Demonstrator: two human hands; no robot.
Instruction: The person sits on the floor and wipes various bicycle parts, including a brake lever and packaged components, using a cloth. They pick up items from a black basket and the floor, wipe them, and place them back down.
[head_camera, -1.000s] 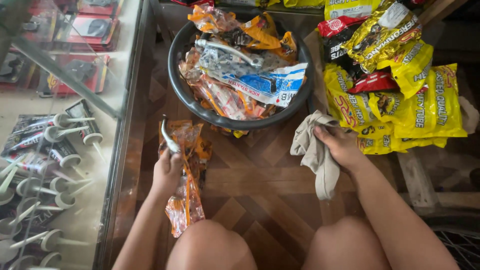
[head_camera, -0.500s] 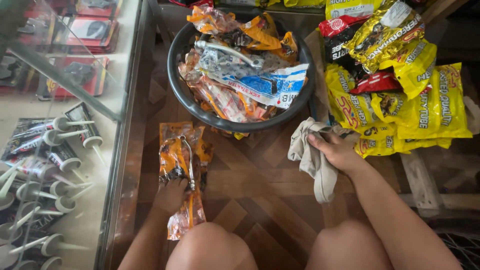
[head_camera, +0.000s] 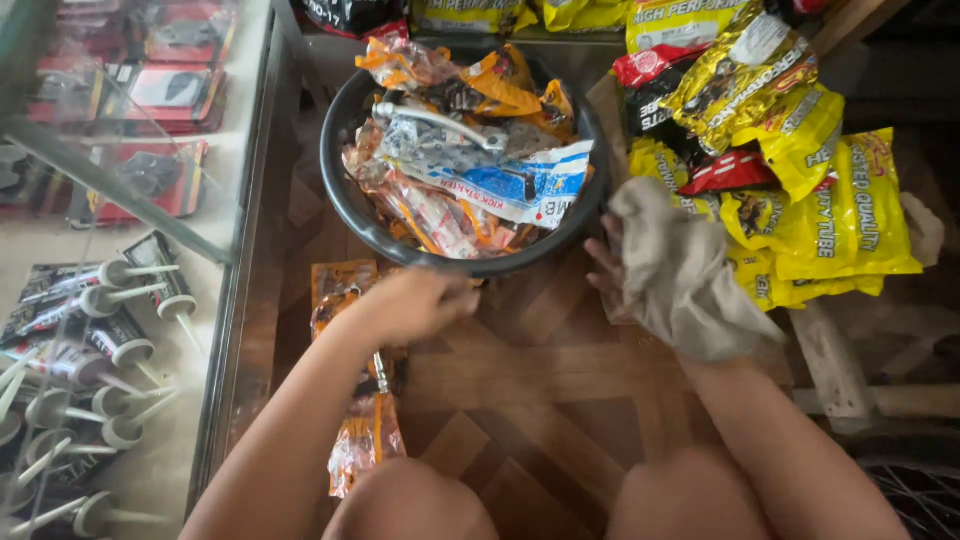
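Note:
My left hand (head_camera: 415, 303) reaches forward over the wooden floor to the near rim of a black round basin (head_camera: 345, 195), its fingers curled at the rim. The basin is heaped with plastic-wrapped metal parts (head_camera: 470, 170), orange and blue-white packets. My right hand (head_camera: 612, 265) holds a crumpled grey cloth (head_camera: 680, 275), lifted just right of the basin. Under my left forearm lie orange-wrapped packets (head_camera: 365, 435) on the floor, one with a metal rod showing.
A glass display case (head_camera: 120, 250) stands at left, with tubes and red blister packs inside. Several yellow and red packets (head_camera: 810, 190) are piled at the right. A wooden plank (head_camera: 830, 365) lies on the floor at right. My knees are at the bottom edge.
My left hand left the orange packets on the floor, drew back, then reached forward to the basin's rim. My right hand lifted the grey cloth and moved it closer to the basin.

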